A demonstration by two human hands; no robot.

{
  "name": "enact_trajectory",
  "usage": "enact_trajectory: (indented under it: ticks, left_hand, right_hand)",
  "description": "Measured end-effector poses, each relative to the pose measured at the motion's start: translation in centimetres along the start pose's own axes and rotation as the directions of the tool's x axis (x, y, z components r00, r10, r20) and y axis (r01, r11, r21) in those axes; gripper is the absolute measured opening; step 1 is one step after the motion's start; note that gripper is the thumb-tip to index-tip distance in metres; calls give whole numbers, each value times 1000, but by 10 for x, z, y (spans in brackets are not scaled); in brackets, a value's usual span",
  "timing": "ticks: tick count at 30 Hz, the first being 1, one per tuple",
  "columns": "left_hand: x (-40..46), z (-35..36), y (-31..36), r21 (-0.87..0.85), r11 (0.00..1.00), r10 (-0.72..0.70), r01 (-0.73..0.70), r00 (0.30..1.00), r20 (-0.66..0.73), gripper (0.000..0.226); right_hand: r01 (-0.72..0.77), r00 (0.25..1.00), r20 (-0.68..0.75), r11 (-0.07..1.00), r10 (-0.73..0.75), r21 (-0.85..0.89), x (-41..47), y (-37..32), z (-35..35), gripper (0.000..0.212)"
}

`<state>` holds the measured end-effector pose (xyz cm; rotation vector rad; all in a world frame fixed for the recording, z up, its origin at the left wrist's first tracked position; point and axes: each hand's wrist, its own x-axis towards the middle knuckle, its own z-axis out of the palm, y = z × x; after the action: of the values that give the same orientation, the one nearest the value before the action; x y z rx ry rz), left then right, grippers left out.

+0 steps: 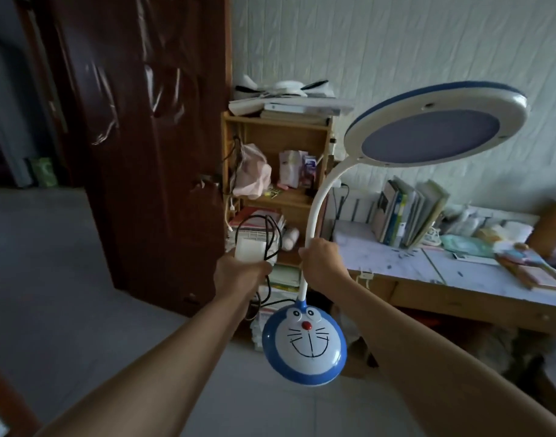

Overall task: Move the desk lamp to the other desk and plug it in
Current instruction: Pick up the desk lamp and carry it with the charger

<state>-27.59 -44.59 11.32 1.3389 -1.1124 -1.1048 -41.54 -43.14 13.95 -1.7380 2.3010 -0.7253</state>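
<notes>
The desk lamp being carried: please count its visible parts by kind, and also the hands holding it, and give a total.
Round blue and white lamp head: 1
White bendable neck: 1
Round blue base with a white cartoon cat face: 1
Black power cord: 1
White adapter block: 1
Hands: 2, left hand and right hand
Total: 7

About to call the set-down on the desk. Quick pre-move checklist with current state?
1. Right hand gripping lamp neck: ok.
2. Left hand holding white adapter and black cord: ok.
3. Lamp base in the air, off the floor: ok.
4. Bare spot on desk near its left end: ok.
5. Lamp head clear of books: ok.
6. Free socket near desk: cannot tell.
</notes>
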Motion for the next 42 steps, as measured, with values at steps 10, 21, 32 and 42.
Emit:
enact_trajectory:
  ticks: [10, 21, 32, 42]
  left_hand:
    - [54, 120, 2, 46, 999, -1, -5, 992, 127, 31]
    - [112, 287, 13, 45, 999, 25, -30, 994, 108, 32]
    - [193, 385, -7, 106, 992, -74, 64, 993, 96, 42]
    - [308, 467, 2, 143, 989, -68, 42, 982, 179, 23]
  right_hand:
    - [-118, 989, -71, 980, 131, 159, 85, 88, -26, 23]
    - [-135, 988, -52, 983, 142, 124, 220, 203, -66, 17]
    - [-226, 973, -11, 955, 232, 191, 333, 273, -52, 17]
    - [-263, 960, -58, 955, 273, 137, 452, 305, -42, 23]
